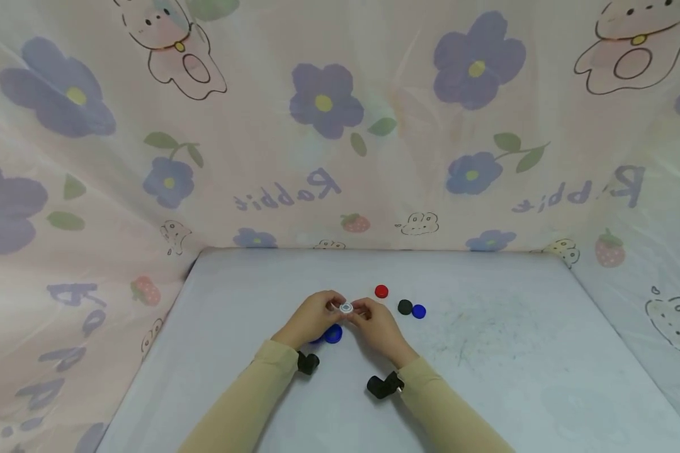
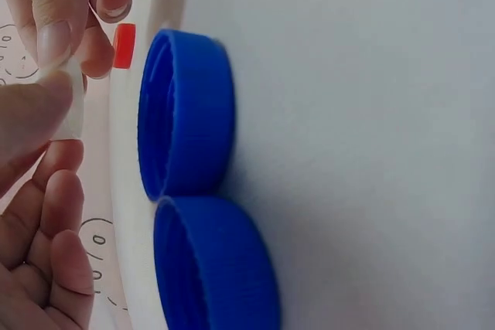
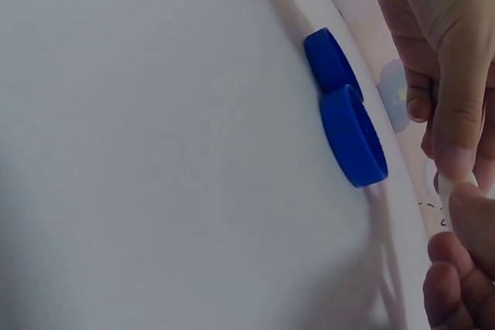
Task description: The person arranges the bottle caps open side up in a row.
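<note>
A small white bottle cap (image 1: 346,307) is held between both hands over the table. My left hand (image 1: 315,316) pinches it from the left, its thumb pressed on the cap (image 2: 76,113) in the left wrist view. From the other side, my right hand (image 1: 378,326) grips it with thumb and fingertips. Two blue bottle caps lie touching on the table just below the left hand, one (image 1: 333,333) in plain sight, the other (image 1: 316,340) partly covered by the wrist. In the left wrist view the near blue caps (image 2: 205,113) show their hollow sides and ridged rims.
Beyond the right hand lie a red cap (image 1: 381,291), a black cap (image 1: 405,307) and another blue cap (image 1: 419,311) beside the black one. Patterned cloth (image 1: 396,157) walls the white table (image 1: 521,390) at the back and sides. Black wrist cameras (image 1: 382,386) hang under the sleeves.
</note>
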The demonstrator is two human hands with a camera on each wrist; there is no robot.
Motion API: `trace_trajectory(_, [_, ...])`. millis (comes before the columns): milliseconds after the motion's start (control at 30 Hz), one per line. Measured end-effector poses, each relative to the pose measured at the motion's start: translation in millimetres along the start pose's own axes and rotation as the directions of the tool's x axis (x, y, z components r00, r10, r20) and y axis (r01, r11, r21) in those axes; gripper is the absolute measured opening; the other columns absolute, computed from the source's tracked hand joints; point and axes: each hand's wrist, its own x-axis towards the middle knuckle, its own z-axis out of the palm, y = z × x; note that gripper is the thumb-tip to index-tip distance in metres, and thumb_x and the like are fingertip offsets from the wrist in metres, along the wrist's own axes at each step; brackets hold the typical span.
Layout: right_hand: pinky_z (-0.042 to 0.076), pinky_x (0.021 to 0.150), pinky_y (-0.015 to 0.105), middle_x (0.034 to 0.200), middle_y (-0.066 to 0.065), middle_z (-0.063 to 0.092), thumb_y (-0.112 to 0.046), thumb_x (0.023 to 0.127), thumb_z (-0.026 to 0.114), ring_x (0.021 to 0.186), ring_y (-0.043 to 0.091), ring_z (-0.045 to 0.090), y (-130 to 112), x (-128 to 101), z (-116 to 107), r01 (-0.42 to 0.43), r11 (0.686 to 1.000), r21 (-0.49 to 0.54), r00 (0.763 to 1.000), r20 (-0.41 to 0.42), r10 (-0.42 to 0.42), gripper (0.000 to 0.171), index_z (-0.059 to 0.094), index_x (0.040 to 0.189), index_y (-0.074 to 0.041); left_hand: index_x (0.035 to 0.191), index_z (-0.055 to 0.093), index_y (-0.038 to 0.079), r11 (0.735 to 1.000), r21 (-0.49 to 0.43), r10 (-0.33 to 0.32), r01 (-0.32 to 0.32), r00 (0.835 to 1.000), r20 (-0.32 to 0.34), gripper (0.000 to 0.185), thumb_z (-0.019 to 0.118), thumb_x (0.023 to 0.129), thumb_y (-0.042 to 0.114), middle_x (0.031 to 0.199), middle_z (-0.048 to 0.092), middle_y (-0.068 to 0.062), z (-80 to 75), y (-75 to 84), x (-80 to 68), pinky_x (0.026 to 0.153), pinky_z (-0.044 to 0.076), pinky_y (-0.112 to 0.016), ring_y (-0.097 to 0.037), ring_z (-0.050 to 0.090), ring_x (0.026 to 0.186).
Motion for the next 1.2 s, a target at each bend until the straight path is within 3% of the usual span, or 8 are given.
trace_trajectory(500, [0.047, 0.067, 0.029, 0.085, -0.004, 0.063, -0.023, 0.093, 0.067, 0.076, 0.012, 0.056, -1.4, -6.0, -1.3, 0.041, 0.999, -0.004, 0.999, 0.013, -0.041, 0.021, 0.066, 0.108, -0.008, 0.115, 0.065, 0.017, 1.0, 0.028, 0.013, -0.013, 1.0, -0.002, 0.024, 0.069, 0.092, 0.02, 0.105, 0.06, 0.006, 4.5, -2.7, -10.7, 0.079, 0.048, -0.032, -0.013, 0.055, 0.095])
trace_trajectory(833, [0.05, 0.068, 0.031, 0.091, -0.003, 0.065, -0.03, 0.097, 0.06, 0.079, 0.012, 0.059, -5.4, -10.7, -4.9, 0.025, 1.0, 0.001, 1.0, 0.014, -0.025, 0.024, 0.066, 0.111, -0.011, 0.118, 0.065, 0.016, 0.999, 0.033, 0.007, -0.008, 1.0, 0.001, 0.025, 0.065, 0.094, 0.023, 0.104, 0.062, 0.006, 4.2, 1.5, -14.2, 0.079, 0.049, -0.032, -0.012, 0.057, 0.093])
trace_trajectory(1067, [0.049, 0.068, 0.032, 0.09, 0.0, 0.066, -0.035, 0.098, 0.056, 0.076, 0.013, 0.057, -2.3, -10.7, -6.2, 0.015, 1.0, -0.026, 1.0, -0.013, -0.016, 0.025, 0.068, 0.106, -0.015, 0.118, 0.065, 0.016, 0.998, 0.055, 0.003, -0.002, 1.0, -0.012, 0.028, 0.06, 0.097, 0.034, 0.097, 0.062, 0.008, 7.1, 0.6, -14.7, 0.079, 0.048, -0.033, -0.01, 0.057, 0.086])
trace_trajectory(1200, [0.048, 0.069, 0.032, 0.088, -0.003, 0.066, -0.034, 0.099, 0.055, 0.077, 0.012, 0.057, 0.0, -11.6, -6.5, 0.024, 0.999, -0.027, 1.0, -0.017, -0.024, 0.023, 0.069, 0.102, -0.015, 0.116, 0.066, 0.016, 0.998, 0.056, 0.01, -0.009, 1.0, -0.014, 0.026, 0.056, 0.099, 0.033, 0.096, 0.063, 0.009, 8.7, -0.5, -15.8, 0.08, 0.049, -0.034, -0.009, 0.058, 0.086])
